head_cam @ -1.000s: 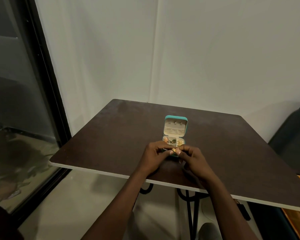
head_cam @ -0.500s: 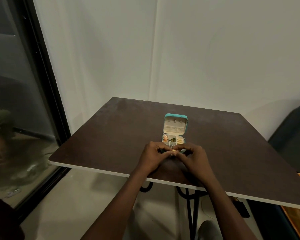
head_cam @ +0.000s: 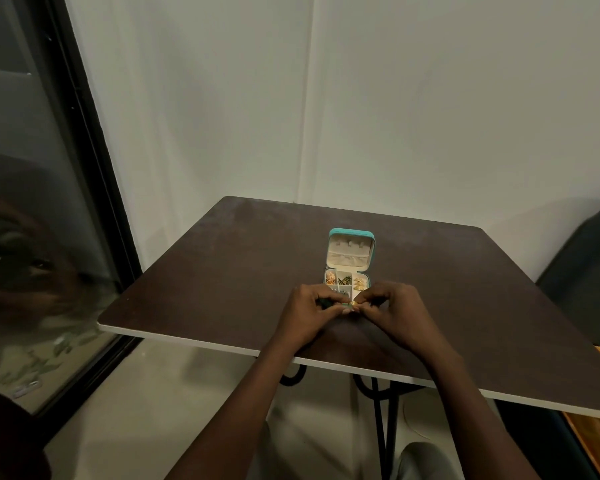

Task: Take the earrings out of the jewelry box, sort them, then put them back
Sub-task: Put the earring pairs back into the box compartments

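**Both hands pinch a small gold earring just in front of an open jewelry box**

Head-cam view, looking down at a dark brown table [head_cam: 222, 271] set against a pale wall. A teal jewelry box [head_cam: 350, 258] sits near the table's middle, lid stood open at the far side, cream lining inside. Its tray is split into small compartments; earrings show in the far row: a rose-gold piece at left, dark green ones in the centre, gold ones [head_cam: 358, 284] at right. The near row is partly hidden by the hands.

The left hand [head_cam: 310, 315] and right hand [head_cam: 392, 311] meet fingertip to fingertip at the box's near edge. Fingers on both are curled, and thumb + forefinger of each pinch the same tiny gold earring [head_cam: 353, 303], w/ a hint of green beside it. Whether it's one piece or a stud + backing is too small to tell.

Key relation: the box lies directly beyond the fingertips, away from the person, w/ its long axis running near-to-far. The earring is held almost over the near row of compartments. Both hands are about equally close, so either could make the drop; prob. only a short forward reach is needed.

A dark window frame is at left; metal table legs show below.
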